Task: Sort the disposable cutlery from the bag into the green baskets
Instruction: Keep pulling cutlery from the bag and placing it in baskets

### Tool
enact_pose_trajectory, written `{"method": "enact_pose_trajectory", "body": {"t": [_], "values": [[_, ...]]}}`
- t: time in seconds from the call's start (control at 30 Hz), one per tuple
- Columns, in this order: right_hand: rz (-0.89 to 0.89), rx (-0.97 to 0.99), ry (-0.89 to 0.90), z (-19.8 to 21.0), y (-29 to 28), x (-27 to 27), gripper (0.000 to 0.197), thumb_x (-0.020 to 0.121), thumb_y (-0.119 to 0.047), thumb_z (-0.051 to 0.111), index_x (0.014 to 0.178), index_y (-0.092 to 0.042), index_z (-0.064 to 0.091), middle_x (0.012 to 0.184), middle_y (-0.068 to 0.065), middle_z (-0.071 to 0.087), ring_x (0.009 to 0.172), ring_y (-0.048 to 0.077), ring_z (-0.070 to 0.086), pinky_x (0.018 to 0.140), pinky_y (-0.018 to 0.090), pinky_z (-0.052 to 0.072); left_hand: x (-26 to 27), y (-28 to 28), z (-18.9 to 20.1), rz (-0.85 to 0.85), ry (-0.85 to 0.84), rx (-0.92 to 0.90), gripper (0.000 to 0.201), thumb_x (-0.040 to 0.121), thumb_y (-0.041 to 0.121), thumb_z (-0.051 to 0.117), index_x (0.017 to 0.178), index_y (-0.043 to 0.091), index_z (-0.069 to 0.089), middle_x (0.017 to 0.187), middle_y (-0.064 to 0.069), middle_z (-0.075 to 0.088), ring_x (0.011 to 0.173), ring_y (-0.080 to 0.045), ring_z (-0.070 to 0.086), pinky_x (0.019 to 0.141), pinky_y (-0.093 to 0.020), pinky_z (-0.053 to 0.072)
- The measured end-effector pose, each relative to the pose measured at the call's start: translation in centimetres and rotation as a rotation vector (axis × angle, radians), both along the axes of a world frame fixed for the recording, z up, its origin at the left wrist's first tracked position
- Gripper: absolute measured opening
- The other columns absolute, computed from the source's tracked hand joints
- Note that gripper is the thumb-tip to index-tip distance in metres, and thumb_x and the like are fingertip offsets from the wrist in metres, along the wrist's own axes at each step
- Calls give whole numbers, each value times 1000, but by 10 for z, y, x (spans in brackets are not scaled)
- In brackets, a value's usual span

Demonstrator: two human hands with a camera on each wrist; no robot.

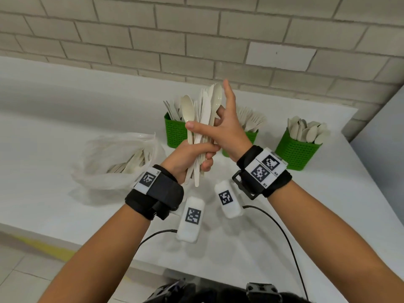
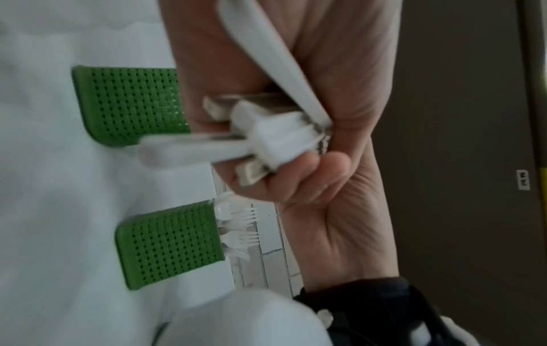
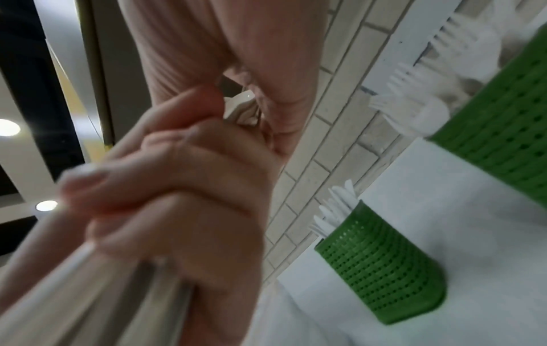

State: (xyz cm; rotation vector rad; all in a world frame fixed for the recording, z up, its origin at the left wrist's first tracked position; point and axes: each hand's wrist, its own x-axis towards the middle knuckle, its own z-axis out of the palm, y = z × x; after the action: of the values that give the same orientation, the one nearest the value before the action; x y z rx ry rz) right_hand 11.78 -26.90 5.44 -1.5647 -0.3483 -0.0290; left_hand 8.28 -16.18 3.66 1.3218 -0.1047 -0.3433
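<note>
Nearest, the left hand [image 1: 188,159] is wrapped around a mixed bundle of disposable cutlery [image 1: 202,127], upright above the white desk [image 1: 54,171]. The right hand [image 1: 227,125] pinches a spoon [image 1: 216,98] in that bundle, forefinger straight. Left lies the plastic bag [image 1: 118,158]; beyond stand three green baskets [image 1: 296,149].
</note>
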Motion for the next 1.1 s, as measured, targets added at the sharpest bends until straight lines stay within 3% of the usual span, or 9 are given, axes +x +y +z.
{"method": "enact_pose_trajectory", "body": {"t": [0.13,0.23,0.37,0.5,0.63,0.83,0.97,1.03,1.1], "values": [[-54,-308,-220,4,-25,5,109,63,-24,86,147,-23,18,147,2,23,137,14,26,113,33,28,-5,-5,-14,-68,70,-8,17,73,3,57,70,12,43,45,1,37,32,-11,33,39,-17,29],[45,-524,-290,7,-29,7,81,69,-28,82,139,-19,41,127,-5,41,119,4,40,101,20,36,-9,-6,-22,-94,87,-16,17,70,4,58,67,10,42,44,-2,41,37,-15,45,41,-20,38],[60,-532,-299,2,-17,9,58,77,-27,76,129,-19,53,108,-9,50,105,2,49,89,3,34,-7,-6,-22,-103,128,-99,17,73,5,58,77,10,42,47,-2,44,40,-17,52,43,-23,43],[-16,-412,-296,0,-4,13,69,75,-30,77,134,-26,43,125,-2,44,118,4,42,99,13,36,6,8,-15,3,68,-54,16,85,0,58,80,11,47,48,0,39,33,-12,39,39,-20,31],[-208,-394,-307,2,15,11,52,63,-31,85,104,-28,52,107,-8,39,93,-16,41,78,5,40,15,23,-13,61,-52,-2,18,86,-1,58,93,15,60,48,3,40,35,-12,37,38,-21,32],[-219,-419,-222,4,38,14,39,66,-26,83,87,-19,53,112,2,49,102,15,56,91,20,46,30,51,-23,113,-82,-34,42,74,5,70,113,8,52,69,-6,39,40,-10,35,39,-22,31],[-153,-508,-124,0,47,15,19,78,-23,74,76,-9,63,114,7,57,109,15,54,93,11,38,38,65,-28,190,-150,68,41,76,-1,68,113,-1,50,76,-13,43,44,-14,41,40,-23,36],[-110,-351,-43,-4,51,16,19,84,-15,68,77,2,63,110,20,59,104,24,59,94,31,49,41,69,-31,221,-197,102,33,79,-5,64,108,4,51,76,-13,48,53,-19,49,42,-24,39],[-106,-123,65,-2,58,15,15,88,-9,61,77,0,61,104,28,58,93,26,62,81,40,57,42,71,-31,236,-212,99,32,82,-5,62,106,12,49,78,-9,51,56,-21,50,42,-23,40]]}}
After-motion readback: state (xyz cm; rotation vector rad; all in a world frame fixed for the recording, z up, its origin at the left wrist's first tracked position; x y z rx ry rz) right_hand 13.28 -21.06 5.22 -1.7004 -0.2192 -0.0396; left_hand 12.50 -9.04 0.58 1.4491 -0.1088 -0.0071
